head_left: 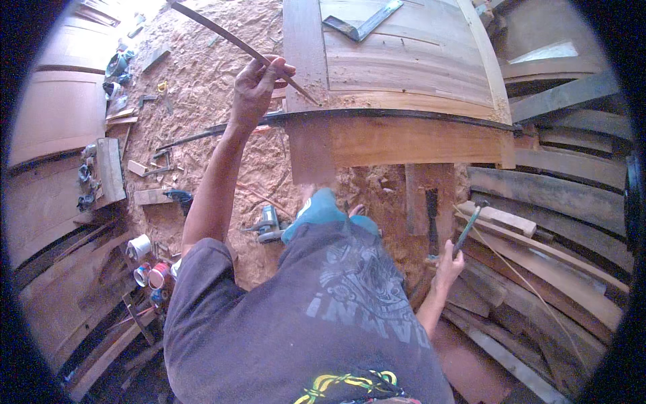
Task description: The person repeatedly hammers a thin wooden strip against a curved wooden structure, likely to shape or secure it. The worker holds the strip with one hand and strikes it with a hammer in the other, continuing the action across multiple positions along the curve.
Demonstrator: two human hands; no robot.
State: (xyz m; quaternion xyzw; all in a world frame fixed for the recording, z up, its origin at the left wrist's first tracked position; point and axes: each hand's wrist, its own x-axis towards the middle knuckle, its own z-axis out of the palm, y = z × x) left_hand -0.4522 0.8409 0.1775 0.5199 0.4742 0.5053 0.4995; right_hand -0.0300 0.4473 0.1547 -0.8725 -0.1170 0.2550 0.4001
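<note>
My left hand is closed around a long, thin dark strip, probably wood. Its lower end points down at the wooden door panel, close to a joint; whether it touches the surface I cannot tell. Low on the right, my right hand grips a hammer by its greenish handle, head up and away from the panel. A long dark bar, which looks like a clamp, runs across the panel near its close edge. On the panel's far part lies an L-shaped square.
Shavings cover the floor. A power tool lies near my feet. Stacked boards fill the right side, and panels lean at left. Several cans stand at lower left, near a white cup.
</note>
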